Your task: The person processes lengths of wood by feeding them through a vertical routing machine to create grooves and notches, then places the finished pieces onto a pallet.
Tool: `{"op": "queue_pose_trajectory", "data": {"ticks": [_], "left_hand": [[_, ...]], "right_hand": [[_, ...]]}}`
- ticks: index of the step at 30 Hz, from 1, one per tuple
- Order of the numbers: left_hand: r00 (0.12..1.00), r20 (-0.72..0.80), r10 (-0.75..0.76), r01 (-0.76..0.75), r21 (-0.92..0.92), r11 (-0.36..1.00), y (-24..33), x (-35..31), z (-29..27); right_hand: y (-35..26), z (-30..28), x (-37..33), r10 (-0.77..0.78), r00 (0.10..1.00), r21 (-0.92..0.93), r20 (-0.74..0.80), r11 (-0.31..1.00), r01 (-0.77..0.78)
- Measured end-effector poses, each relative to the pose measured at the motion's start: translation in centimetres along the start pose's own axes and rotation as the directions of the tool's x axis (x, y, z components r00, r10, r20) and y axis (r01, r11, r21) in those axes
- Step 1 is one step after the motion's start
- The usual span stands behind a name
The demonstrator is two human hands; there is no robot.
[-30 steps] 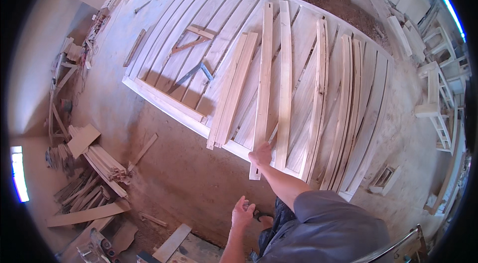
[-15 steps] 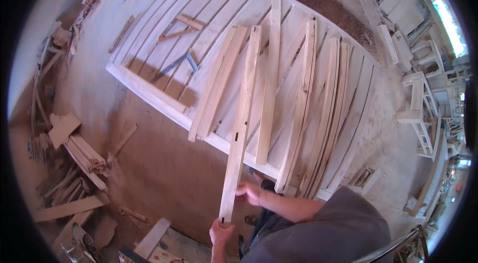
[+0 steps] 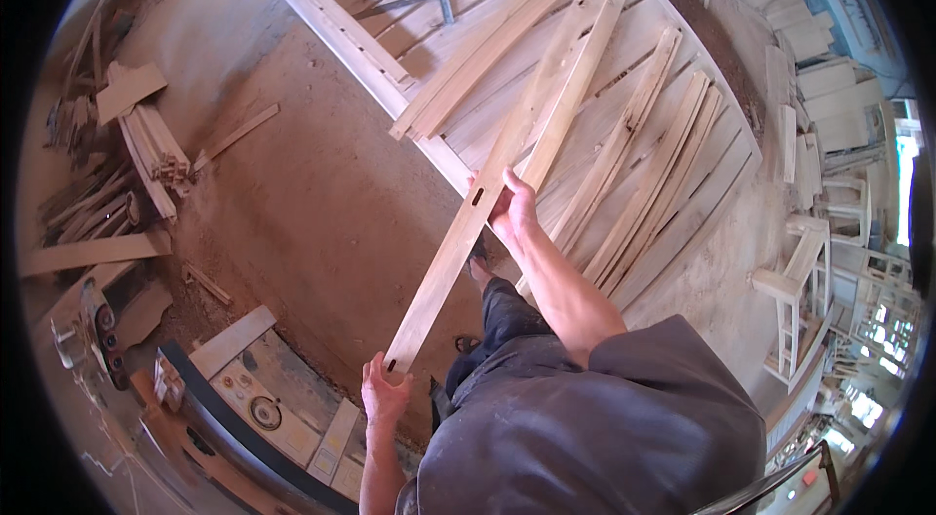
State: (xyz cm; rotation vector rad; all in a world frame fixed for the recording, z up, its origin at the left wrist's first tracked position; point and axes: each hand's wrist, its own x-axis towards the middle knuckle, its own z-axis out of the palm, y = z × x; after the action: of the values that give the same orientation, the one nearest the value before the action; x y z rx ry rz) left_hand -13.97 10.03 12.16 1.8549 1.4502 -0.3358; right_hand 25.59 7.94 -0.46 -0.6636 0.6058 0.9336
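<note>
Both my hands grip a long, pale wooden rail [image 3: 437, 279] with dark mortise slots cut in it. My left hand [image 3: 387, 392] is closed round its near end, beside a slot. Farther up, my right hand [image 3: 514, 209] wraps the rail from its right side, next to another slot, with the thumb on top. The rail slants away to the upper right, its far part over a large slatted wooden panel [image 3: 720, 164]. Just right of it on that panel lies another pale rail [image 3: 590, 57]. A pair of boards [image 3: 478, 59] rests to its left.
More rough rails [image 3: 648, 185] lie on the panel at right. A dark try square [image 3: 446, 8] sits at its far left. At lower left stands a machine with a round dial [image 3: 265, 412]. Scrap wood [image 3: 151, 159] is piled left; a wooden frame [image 3: 799, 291] stands right.
My right hand has moved up the rail and now grips it. The rail tilts more to the right, its near end shifted left with my left hand. The view has shifted too.
</note>
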Motion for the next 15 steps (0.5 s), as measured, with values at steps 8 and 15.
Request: {"op": "queue_pose_trajectory", "data": {"ticks": [8, 15], "left_hand": [[0.986, 0.158, -0.06, 0.025, 0.219, 0.975, -13.9, -4.3, 7.9], [0.942, -0.282, 0.183, -0.316, -0.93, 0.188, -3.5, -13.0, -5.7]], "right_hand": [[8.2, 4.0, -15.8, 0.148, 0.848, -0.373, 0.509, 0.926, 0.062], [18.2, 5.6, -29.4, 0.282, 0.695, -0.741, 0.662, 0.39, 0.547]]}}
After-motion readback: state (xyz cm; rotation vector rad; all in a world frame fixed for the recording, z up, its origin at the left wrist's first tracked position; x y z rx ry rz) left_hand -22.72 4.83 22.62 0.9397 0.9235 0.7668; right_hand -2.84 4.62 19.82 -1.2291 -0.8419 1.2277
